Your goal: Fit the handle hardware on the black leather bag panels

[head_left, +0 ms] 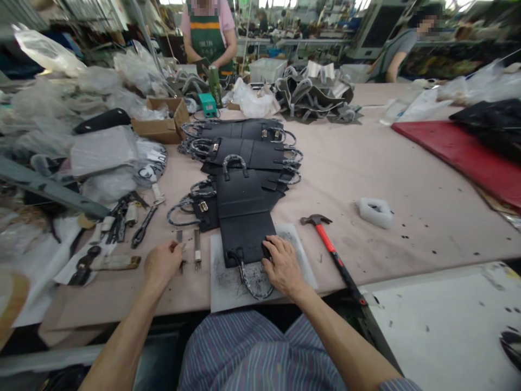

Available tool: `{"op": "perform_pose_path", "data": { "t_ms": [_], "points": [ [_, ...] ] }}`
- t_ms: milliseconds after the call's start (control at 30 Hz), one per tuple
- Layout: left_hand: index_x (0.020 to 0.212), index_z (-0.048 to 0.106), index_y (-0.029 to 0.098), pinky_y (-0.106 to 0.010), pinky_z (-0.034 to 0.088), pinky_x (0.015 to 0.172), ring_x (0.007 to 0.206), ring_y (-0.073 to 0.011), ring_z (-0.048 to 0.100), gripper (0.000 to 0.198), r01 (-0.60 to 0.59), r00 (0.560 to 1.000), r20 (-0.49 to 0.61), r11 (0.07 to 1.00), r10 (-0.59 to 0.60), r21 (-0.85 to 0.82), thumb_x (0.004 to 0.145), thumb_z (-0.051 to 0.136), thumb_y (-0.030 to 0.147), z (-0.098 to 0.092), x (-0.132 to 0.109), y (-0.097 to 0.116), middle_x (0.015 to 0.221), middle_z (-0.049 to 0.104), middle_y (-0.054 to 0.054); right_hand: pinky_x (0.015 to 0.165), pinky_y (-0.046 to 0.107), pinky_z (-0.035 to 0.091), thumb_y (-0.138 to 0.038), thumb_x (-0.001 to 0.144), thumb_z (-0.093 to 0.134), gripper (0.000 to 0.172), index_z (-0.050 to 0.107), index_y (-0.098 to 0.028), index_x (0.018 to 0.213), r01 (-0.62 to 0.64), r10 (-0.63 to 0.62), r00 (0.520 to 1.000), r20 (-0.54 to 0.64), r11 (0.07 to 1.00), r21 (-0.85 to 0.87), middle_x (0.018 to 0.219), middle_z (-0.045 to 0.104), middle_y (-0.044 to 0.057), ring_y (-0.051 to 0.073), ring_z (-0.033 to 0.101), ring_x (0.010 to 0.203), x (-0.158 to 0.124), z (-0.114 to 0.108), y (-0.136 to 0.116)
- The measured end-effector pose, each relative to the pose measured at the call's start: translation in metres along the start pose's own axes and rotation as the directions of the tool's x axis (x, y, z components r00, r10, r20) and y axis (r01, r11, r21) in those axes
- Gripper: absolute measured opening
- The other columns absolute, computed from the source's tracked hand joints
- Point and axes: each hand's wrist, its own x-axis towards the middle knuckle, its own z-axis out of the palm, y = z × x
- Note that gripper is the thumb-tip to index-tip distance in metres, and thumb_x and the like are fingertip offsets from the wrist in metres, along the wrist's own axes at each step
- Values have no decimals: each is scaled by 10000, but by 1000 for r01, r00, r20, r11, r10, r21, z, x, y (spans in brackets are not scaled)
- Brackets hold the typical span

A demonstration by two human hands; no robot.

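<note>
A black leather bag panel [246, 231] lies lengthwise before me, its near end on a pale, scuffed board [301, 266]. Two grey-and-black patterned handles are on it, one at the far end and a near handle [245, 277] looping toward me. My right hand [283, 266] is closed at the panel's near right corner, thumb and fingers around that handle's end, which is partly hidden. Left of the panel, my left hand [163, 263] pinches a small metal pronged punch [179, 235], its middle covered by the fingertips. A similar pronged punch [197, 247] lies just to the right.
More black panels with handles [248, 149] are stacked behind. A red-handled claw hammer [331, 250] lies at right, near a white roll [375, 212]. Hand tools [122, 217], a cardboard box [163, 122] and plastic bags crowd the left. Two people stand across the table.
</note>
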Motion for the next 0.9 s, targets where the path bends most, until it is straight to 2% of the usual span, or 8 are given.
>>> {"op": "perform_pose_path", "data": {
  "t_ms": [133,267,367,533,633,733,833,900],
  "points": [
    [897,767,184,-303,438,700,898,-284,700,332,36,999,18,999,-36,12,869,543,428,-11,3,-25,901,781,-109,1154,556,343,-254,925,539,445,554,-199,1367,25,-26,999,-26,1000,-8,1459,536,121,330,442,1367,-2,5,6],
    [855,772,176,-286,421,680,849,-252,699,276,101,993,69,995,-100,-6,853,582,376,-15,3,-39,842,778,-94,1130,538,373,-284,921,542,439,566,-202,1352,55,-56,997,-48,998,-24,1439,557,120,331,470,1340,-2,11,13],
    [829,768,168,-285,406,665,812,-244,694,259,125,988,94,992,-123,-22,851,603,366,-12,2,-37,795,769,-94,1123,527,381,-286,929,534,429,563,-192,1346,70,-73,996,-57,997,-40,1431,562,120,331,475,1330,-2,11,13],
    [804,757,178,-296,411,677,830,-257,698,345,77,993,95,995,-70,-69,852,630,495,-1,6,-19,823,774,-99,1118,526,388,-282,931,529,420,562,-193,1340,71,-74,996,-58,996,-55,1425,566,119,326,483,1317,-2,10,12],
    [849,763,170,-296,423,704,879,-254,701,330,80,995,69,994,-75,-72,888,589,447,-5,14,-20,875,782,-108,1110,531,394,-297,936,525,421,561,-197,1343,69,-73,996,-60,996,-58,1429,562,119,332,485,1318,-3,10,13],
    [876,757,156,-290,436,720,918,-254,699,310,129,991,36,991,-127,-48,905,555,388,-19,21,-38,861,777,-113,1108,531,396,-304,938,515,419,566,-200,1341,75,-79,994,-70,996,-53,1421,567,120,335,496,1309,-3,11,14],
    [805,734,162,-299,440,701,851,-270,699,292,187,982,34,982,-187,-13,881,578,397,-31,18,-61,711,733,-96,1106,537,397,-306,937,511,420,574,-198,1337,84,-87,993,-77,996,-43,1412,576,127,336,504,1301,-3,12,15],
    [744,707,182,-307,440,691,794,-278,691,286,204,977,66,979,-204,5,848,619,434,-31,13,-71,622,687,-74,1103,539,399,-304,938,510,421,573,-191,1338,89,-92,993,-77,995,-37,1413,574,133,336,504,1302,-2,13,16]
  ]
}}
